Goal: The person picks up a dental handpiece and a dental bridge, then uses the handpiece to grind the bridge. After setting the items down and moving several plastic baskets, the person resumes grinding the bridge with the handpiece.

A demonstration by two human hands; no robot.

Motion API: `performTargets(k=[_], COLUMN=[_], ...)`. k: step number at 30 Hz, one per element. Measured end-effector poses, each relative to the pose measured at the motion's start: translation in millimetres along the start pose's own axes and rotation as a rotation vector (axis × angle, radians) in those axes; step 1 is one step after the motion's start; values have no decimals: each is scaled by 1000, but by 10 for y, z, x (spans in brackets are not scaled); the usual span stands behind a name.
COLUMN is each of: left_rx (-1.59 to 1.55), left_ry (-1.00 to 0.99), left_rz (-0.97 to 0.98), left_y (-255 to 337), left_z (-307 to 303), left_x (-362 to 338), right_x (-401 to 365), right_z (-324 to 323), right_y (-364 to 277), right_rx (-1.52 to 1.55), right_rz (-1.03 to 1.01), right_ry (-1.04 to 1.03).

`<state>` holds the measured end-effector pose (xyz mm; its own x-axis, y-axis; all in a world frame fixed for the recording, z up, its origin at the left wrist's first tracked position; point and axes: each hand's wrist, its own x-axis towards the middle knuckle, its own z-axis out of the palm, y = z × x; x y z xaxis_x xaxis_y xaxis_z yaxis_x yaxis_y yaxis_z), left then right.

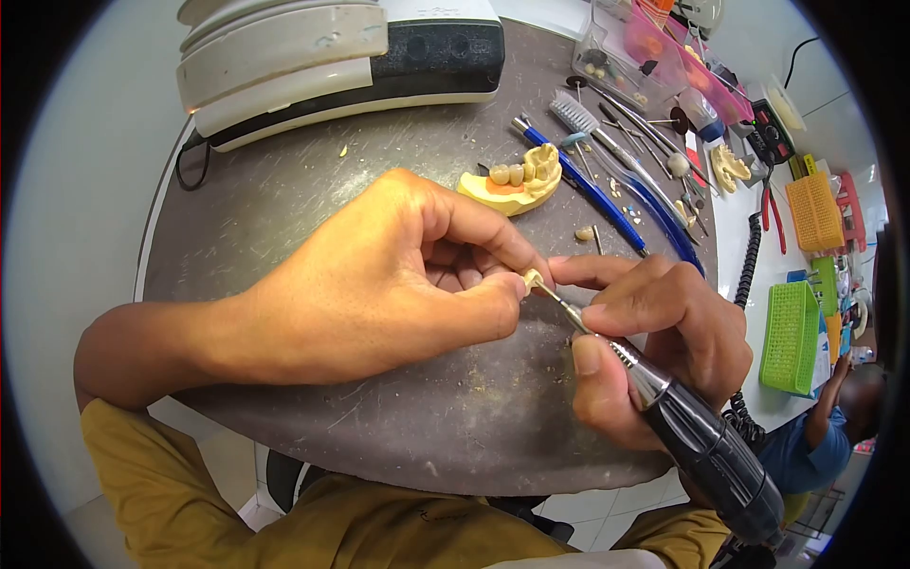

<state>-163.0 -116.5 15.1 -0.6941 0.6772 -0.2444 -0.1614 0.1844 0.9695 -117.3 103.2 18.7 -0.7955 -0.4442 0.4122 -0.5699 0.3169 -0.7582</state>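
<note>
Between the thumb and index finger of my left hand [427,270] is a small cream tooth crown [533,280]. My right hand [664,337] grips a black and silver rotary handpiece [697,427] like a pen, its thin tip touching or very near the crown. Part of the crown is hidden by my left fingertips. Beyond my hands a yellowish dental model [507,197] with several teeth stands on the grey table [398,417]. A single loose crown [585,233] lies right of the model.
A black and white device [436,62] stands at the back left. A blue pen [607,213], a brush [573,112] and small tools lie at the right. Farther right are a coiled cable [749,256], a green basket [789,337] and another person [825,436].
</note>
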Motion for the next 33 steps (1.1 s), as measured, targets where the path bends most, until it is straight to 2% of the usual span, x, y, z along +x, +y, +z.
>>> performTargets(k=[3, 19, 33], left_rx=[-14, -8, -11], left_ry=[-1, 8, 8], left_rz=[14, 5, 33], left_y=[-12, -19, 4], left_z=[8, 9, 0], left_x=[-7, -7, 5], right_x=[12, 11, -29], right_z=[11, 10, -16], right_y=[24, -3, -11], right_rx=[-78, -82, 28], right_rz=[-55, 17, 46], right_ry=[-14, 4, 16])
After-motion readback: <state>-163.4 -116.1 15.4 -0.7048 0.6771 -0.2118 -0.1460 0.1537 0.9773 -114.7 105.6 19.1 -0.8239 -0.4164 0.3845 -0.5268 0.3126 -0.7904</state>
